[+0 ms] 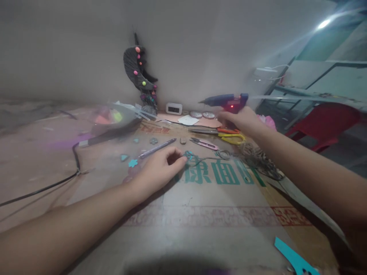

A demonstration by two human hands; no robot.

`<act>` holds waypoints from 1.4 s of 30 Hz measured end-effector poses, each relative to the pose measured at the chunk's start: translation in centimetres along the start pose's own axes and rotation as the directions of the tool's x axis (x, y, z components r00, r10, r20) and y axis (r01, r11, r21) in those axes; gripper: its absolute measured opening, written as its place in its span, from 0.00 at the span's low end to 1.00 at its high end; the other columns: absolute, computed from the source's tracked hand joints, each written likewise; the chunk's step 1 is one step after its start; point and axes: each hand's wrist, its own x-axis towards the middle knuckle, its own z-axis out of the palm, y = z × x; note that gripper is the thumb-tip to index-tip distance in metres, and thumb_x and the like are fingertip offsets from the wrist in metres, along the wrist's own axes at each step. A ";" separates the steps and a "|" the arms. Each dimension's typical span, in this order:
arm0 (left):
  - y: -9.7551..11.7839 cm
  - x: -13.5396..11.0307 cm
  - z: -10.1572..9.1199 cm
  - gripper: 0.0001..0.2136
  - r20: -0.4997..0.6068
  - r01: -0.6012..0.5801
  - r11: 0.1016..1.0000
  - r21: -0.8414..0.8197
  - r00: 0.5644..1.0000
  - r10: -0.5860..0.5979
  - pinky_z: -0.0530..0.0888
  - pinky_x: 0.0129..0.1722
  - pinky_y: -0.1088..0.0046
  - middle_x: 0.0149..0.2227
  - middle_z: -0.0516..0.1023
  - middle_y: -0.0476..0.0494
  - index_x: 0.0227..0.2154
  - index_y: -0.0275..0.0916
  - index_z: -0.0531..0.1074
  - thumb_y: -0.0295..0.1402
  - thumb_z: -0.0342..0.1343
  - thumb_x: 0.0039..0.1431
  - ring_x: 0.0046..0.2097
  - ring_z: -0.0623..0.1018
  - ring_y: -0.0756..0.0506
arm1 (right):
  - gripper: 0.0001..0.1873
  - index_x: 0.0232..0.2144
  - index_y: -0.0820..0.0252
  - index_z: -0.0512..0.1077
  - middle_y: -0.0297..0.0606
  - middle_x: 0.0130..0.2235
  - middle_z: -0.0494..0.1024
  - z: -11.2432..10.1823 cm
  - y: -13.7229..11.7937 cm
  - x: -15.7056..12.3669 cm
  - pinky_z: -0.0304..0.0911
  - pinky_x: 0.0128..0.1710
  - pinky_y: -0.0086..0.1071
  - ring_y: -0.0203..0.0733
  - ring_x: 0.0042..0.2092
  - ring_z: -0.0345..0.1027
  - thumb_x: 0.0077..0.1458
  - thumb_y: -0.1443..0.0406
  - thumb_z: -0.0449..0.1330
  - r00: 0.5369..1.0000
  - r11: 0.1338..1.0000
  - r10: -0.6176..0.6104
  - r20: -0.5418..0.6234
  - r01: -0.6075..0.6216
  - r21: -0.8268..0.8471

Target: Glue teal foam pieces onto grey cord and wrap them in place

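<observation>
L hand (pixel 160 168) in pinch on small teal piece (pixel 188 154); R hand (pixel 242 119) in closed grip round glue gun (pixel 226 101).

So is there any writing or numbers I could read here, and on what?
"康面" and a third character I cannot make out: big green print on the cardboard sheet, by the left hand pinching a teal piece.
Red print at the cardboard's far edge and its nearer red band: too blurred to read.
Digits on the small clock: too small to read.
The glue gun in the right hand: no readable label.
</observation>
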 end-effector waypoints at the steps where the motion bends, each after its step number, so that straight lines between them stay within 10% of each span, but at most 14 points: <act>1: 0.0 0.0 0.0 0.10 -0.002 -0.001 1.000 -0.002 1.000 0.001 0.66 0.35 0.70 0.31 0.75 0.50 0.29 0.41 0.70 0.40 0.55 0.62 0.35 0.74 0.46 | 0.15 0.38 0.62 0.80 0.41 0.28 0.80 -0.3 -0.5 -1.5 0.69 0.33 0.37 0.46 0.31 0.75 0.57 0.56 0.63 0.999 0.999 -0.008 0.051 0.006 0.032; 8: -0.2 0.0 0.0 0.09 -0.025 -0.012 1.000 -0.006 1.000 0.012 0.67 0.34 0.69 0.32 0.77 0.48 0.29 0.41 0.70 0.39 0.55 0.61 0.35 0.74 0.45 | 0.08 0.33 0.56 0.78 0.40 0.35 0.83 0.3 -0.7 -10.7 0.73 0.41 0.39 0.45 0.35 0.78 0.56 0.59 0.63 0.947 0.969 -0.081 0.312 0.002 0.245; 11: -0.5 0.1 0.1 0.09 -0.024 -0.002 1.000 0.009 1.000 0.002 0.66 0.32 0.70 0.30 0.75 0.49 0.29 0.41 0.70 0.39 0.55 0.61 0.33 0.73 0.46 | 0.10 0.30 0.54 0.77 0.40 0.31 0.82 1.2 0.1 -12.1 0.74 0.37 0.43 0.48 0.33 0.76 0.52 0.55 0.65 0.968 0.985 -0.040 0.250 -0.004 0.173; 20: -1.0 0.2 0.1 0.08 -0.025 -0.013 0.999 0.045 1.000 0.014 0.67 0.32 0.70 0.29 0.75 0.50 0.29 0.41 0.70 0.39 0.55 0.60 0.32 0.72 0.47 | 0.13 0.31 0.51 0.78 0.39 0.34 0.82 2.0 0.6 -12.8 0.75 0.39 0.44 0.51 0.37 0.77 0.55 0.50 0.64 0.943 0.959 -0.237 0.232 0.190 0.208; 42: -0.2 0.1 0.0 0.08 0.014 -0.025 0.999 0.033 1.000 0.025 0.66 0.33 0.69 0.28 0.75 0.50 0.29 0.40 0.71 0.38 0.55 0.59 0.32 0.73 0.46 | 0.15 0.25 0.52 0.71 0.37 0.27 0.76 2.5 0.6 -13.1 0.70 0.31 0.40 0.47 0.30 0.72 0.55 0.51 0.64 0.946 0.973 -0.220 0.240 0.194 0.127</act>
